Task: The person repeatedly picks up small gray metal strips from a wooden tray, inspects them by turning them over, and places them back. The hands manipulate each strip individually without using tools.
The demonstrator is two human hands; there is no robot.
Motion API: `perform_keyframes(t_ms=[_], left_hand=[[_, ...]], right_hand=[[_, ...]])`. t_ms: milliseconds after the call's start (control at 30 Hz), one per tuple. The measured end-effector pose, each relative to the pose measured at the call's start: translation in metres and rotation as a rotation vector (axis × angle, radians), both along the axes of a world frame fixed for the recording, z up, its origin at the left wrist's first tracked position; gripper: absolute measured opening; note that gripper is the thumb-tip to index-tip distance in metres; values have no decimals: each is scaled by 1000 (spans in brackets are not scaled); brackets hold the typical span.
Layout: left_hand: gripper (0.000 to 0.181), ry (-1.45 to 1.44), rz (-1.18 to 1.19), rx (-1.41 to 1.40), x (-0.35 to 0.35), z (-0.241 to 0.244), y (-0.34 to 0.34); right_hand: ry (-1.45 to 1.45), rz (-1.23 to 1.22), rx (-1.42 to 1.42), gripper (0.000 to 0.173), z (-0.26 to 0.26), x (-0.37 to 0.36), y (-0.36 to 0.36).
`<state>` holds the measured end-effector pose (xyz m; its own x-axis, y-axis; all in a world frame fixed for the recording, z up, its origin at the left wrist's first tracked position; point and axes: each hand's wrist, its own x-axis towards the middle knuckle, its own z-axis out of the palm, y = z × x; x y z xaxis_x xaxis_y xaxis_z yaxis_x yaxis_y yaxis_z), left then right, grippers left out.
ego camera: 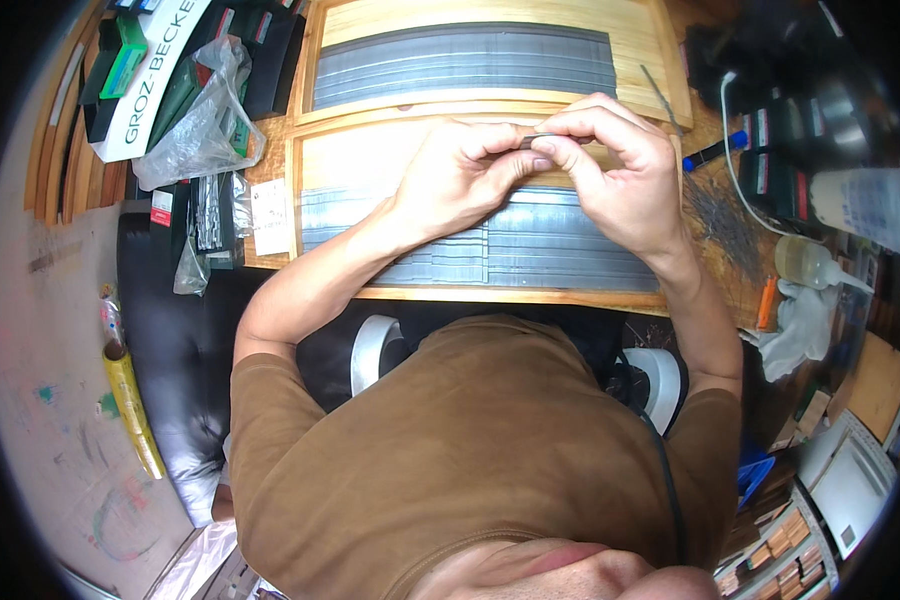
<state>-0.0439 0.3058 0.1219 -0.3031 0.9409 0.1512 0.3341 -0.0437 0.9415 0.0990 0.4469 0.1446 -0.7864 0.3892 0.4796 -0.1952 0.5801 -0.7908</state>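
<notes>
My left hand (457, 165) and my right hand (622, 169) meet above the near wooden tray (510, 295). Between their thumbs and fingertips they pinch a small, thin dark metal piece (537, 138), mostly covered by the fingers. Below the hands, tightly packed rows of thin grey metal strips (570, 251) fill the front part of this tray; my left hand and forearm hide some of them. Behind it lies a second wooden tray (673, 82), holding a similar block of grey metal strips (465, 67).
On the left are a white Groz-Beckert box (154, 82), a clear plastic bag (202, 127) and a paper slip (270, 217). To the right lie a blue-ended marker (712, 152), loose thin metal pieces (720, 217), a white cable (729, 142), a nozzle bottle (802, 262) and a white glove (795, 330).
</notes>
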Motion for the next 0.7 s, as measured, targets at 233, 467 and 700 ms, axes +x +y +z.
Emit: perform_keyframes(t_ms=[233, 467, 700], left_hand=[[13, -62, -61, -109, -1, 1, 0], [15, -148, -73, -22, -2, -5, 2], [15, -176, -52, -35, 2, 5, 5]], right_hand=[[8, 85, -155, 13, -9, -2, 2], [17, 73, -124, 15, -10, -3, 3], [213, 85, 299, 21, -7, -4, 15]])
